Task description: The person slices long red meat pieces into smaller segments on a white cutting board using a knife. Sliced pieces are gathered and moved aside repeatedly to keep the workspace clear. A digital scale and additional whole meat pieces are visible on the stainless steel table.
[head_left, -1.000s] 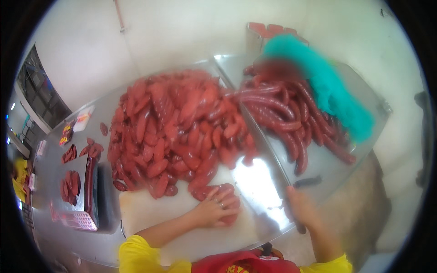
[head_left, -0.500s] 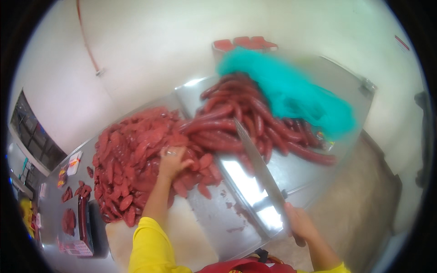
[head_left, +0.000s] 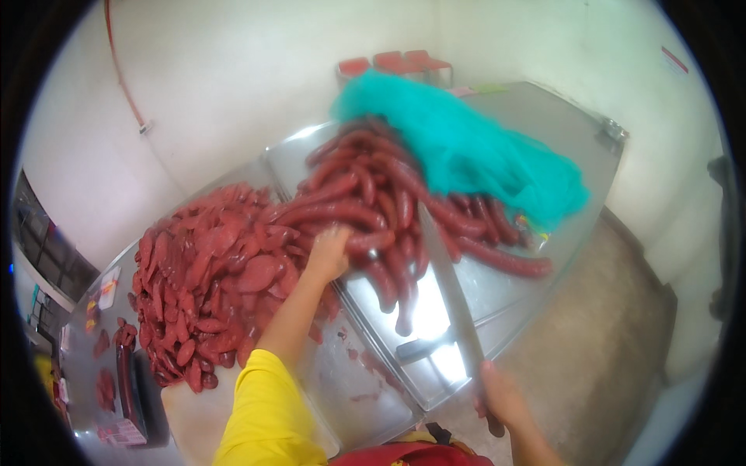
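My left hand (head_left: 332, 253) reaches out over the metal table and is closed around the near end of a dark red sausage (head_left: 370, 241). This one lies at the edge of a heap of long whole sausages (head_left: 396, 175). My right hand (head_left: 503, 400) grips the handle of a long-bladed knife (head_left: 448, 287), its blade pointing away from me and slanting up toward the sausages. Left of my left forearm spreads a big pile of sausage slices (head_left: 206, 272), cut on the slant. Part of a pale cutting board (head_left: 198, 423) shows under my left sleeve.
A bunched teal net or cloth (head_left: 474, 151) covers the far right of the sausages. A dark-handled tool (head_left: 423, 349) lies on the metal table (head_left: 497, 299). At the left stands a scale-like device (head_left: 132, 396) with some slices beside it. Red chairs (head_left: 396, 64) stand behind the table.
My left hand has moved right and away from the slices onto a whole sausage. The knife stays in my right hand, and the view has shifted slightly right.
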{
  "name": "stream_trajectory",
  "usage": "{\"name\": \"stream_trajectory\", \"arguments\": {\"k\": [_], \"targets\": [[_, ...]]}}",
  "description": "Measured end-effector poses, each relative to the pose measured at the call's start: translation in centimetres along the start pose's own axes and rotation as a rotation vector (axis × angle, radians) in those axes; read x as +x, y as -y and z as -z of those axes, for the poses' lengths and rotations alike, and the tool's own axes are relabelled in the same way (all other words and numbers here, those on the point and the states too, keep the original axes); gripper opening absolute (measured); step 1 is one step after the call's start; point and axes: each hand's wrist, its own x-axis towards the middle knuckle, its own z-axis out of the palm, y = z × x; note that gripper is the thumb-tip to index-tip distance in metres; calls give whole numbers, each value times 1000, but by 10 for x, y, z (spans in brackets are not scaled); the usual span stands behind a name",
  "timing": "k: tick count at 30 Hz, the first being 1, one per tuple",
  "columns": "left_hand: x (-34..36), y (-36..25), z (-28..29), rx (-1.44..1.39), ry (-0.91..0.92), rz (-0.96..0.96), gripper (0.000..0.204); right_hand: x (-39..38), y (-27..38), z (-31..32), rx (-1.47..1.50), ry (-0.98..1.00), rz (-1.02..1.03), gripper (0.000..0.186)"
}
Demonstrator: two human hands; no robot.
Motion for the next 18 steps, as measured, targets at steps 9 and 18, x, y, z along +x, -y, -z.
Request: {"name": "stream_trajectory", "arguments": {"k": [9,18], "targets": [[-107,-42,230,-443,-422,119,41,1,-10,-51,88,20,421,62],[-342,-59,237,328,280,80,59,-6,2,-130,-179,412,145,69]]}}
